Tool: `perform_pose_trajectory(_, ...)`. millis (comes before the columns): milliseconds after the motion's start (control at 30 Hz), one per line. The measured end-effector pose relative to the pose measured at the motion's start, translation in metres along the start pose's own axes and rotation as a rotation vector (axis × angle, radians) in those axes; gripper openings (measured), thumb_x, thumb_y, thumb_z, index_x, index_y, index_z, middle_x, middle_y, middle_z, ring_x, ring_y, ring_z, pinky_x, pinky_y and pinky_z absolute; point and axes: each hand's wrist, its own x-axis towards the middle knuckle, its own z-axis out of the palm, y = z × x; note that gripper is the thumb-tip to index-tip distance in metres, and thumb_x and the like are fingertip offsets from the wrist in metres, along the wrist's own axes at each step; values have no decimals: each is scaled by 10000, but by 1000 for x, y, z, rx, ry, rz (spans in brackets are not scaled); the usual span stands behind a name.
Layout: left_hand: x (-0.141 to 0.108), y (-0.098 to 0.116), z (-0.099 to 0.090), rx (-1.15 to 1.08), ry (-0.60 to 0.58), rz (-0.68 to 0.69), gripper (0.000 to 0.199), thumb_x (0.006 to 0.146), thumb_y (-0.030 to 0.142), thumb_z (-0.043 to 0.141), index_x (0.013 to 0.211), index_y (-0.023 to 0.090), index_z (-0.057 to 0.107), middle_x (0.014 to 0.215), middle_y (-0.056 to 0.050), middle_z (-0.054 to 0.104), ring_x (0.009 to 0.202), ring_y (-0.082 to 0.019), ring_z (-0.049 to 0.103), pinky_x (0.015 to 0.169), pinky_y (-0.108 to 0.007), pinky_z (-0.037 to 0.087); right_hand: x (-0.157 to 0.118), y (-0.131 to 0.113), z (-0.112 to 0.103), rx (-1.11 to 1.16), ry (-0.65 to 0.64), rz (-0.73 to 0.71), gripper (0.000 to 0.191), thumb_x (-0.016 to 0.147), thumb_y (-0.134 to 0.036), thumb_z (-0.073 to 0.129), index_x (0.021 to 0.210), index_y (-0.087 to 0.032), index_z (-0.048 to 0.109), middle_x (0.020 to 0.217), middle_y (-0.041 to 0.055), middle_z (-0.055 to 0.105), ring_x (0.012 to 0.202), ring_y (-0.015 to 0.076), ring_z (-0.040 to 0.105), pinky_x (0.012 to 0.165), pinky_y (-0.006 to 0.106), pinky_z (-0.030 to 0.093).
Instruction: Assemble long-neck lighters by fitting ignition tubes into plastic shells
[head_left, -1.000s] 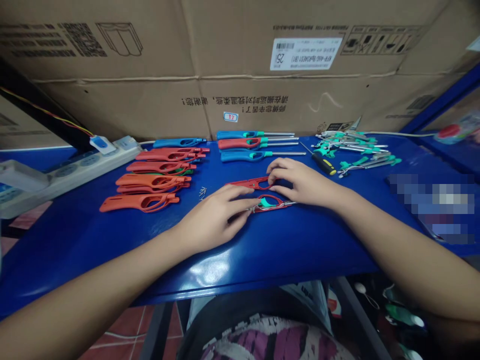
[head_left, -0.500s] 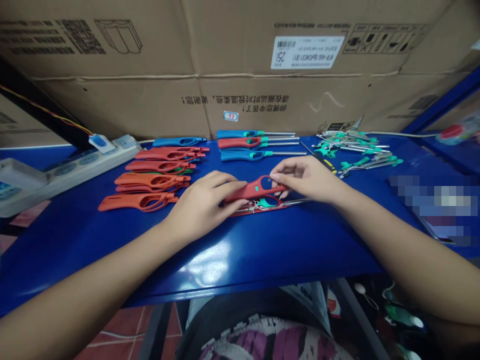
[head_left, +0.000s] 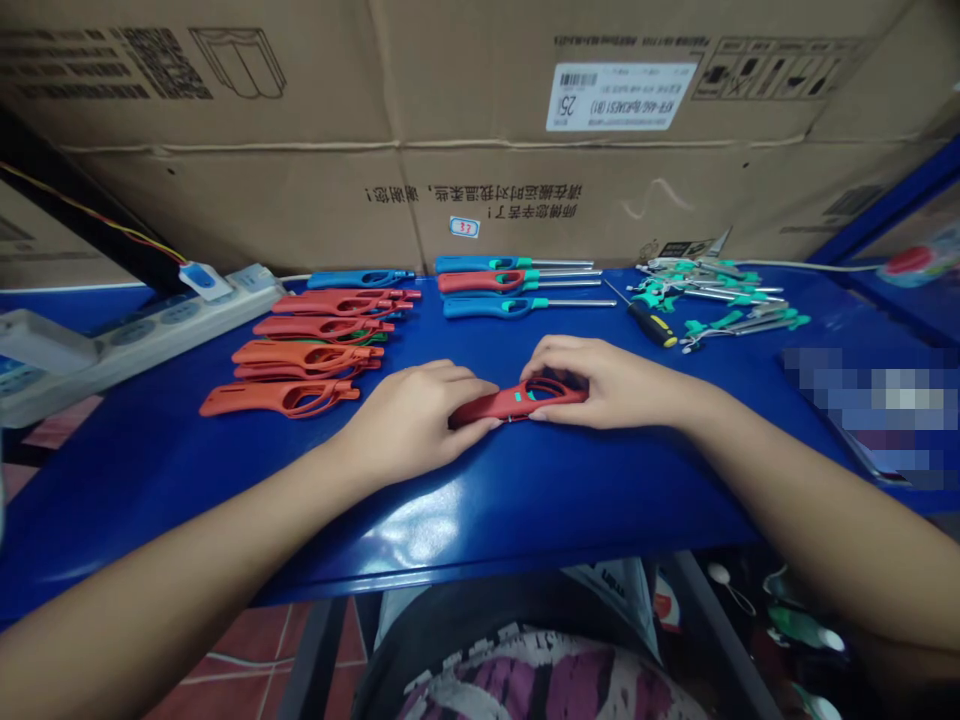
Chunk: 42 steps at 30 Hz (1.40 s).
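Observation:
A red lighter casing [head_left: 499, 403] with teal parts showing lies low over the blue table, its halves one on the other. My left hand [head_left: 420, 415] grips its left end between thumb and fingers. Around its right end, by the trigger loop, my right hand [head_left: 592, 385] is closed; the metal rod is hidden there. Red and orange casings [head_left: 255, 398] lie in a column to the left. Behind my hands are blue and red lighters with metal rods [head_left: 487, 308]. Teal parts with metal rods [head_left: 720, 285] are heaped at the back right.
A white power strip [head_left: 161, 335] runs along the left of the blue table [head_left: 480, 520]. A black-and-yellow screwdriver [head_left: 654, 322] lies behind my right hand. A large cardboard box [head_left: 300, 190] stands at the back. A blurred flat object [head_left: 862, 420] is at the right.
The upper red casing half has come down onto the lower one, covering the inner parts. My right hand has moved slightly down and wrapped around the right end.

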Motion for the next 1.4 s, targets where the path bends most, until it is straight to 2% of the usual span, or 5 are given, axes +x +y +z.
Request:
perform_pose_trajectory(567, 0, -2, 3, 49, -17, -31, 259, 926, 409, 683, 1107, 232, 734, 1032, -39, 716, 953, -224, 671, 732, -299, 498, 0, 3, 0, -29, -58, -11, 304, 901, -388, 693, 1109, -172, 643, 1058, 73, 621, 865, 176, 586, 750, 291, 473)
perform_pose_trajectory(800, 2, -5, 4, -3, -33, -7, 233, 927, 349, 681, 1096, 201, 743, 1020, -63, 688, 938, -224, 660, 775, -313, 517, 0, -7, 2, -317, -93, 3, 308, 962, -418, 597, 1138, -174, 660, 1100, 97, 649, 884, 222, 630, 705, 316, 458)
perform_pose_trajectory(967, 3, -9, 8, -15, -32, 23, 335, 935, 300, 635, 1234, 156, 686, 1039, -94, 678, 977, -238, 643, 839, -334, 528, -1, -5, 3, -385, -61, -51, 288, 953, -340, 584, 1170, -171, 669, 1166, 106, 664, 929, 238, 660, 731, 325, 463)
perform_pose_trajectory(1200, 3, -9, 9, -68, 1, 28, 287, 999, 338, 564, 1188, 156, 681, 1010, -84, 671, 943, -217, 644, 828, -321, 520, -2, -2, 1, -320, 2, -103, 154, 949, -322, 575, 981, -180, 627, 955, 60, 645, 747, 166, 582, 631, 274, 394)
perform_pose_trajectory(1400, 2, -5, 6, -135, 37, 47, 310, 1034, 398, 497, 1098, 158, 683, 972, -79, 665, 903, -207, 635, 811, -314, 507, -2, -3, 4, -275, 71, -150, 199, 1000, -352, 516, 896, -188, 559, 847, 40, 604, 688, 152, 512, 617, 270, 357)
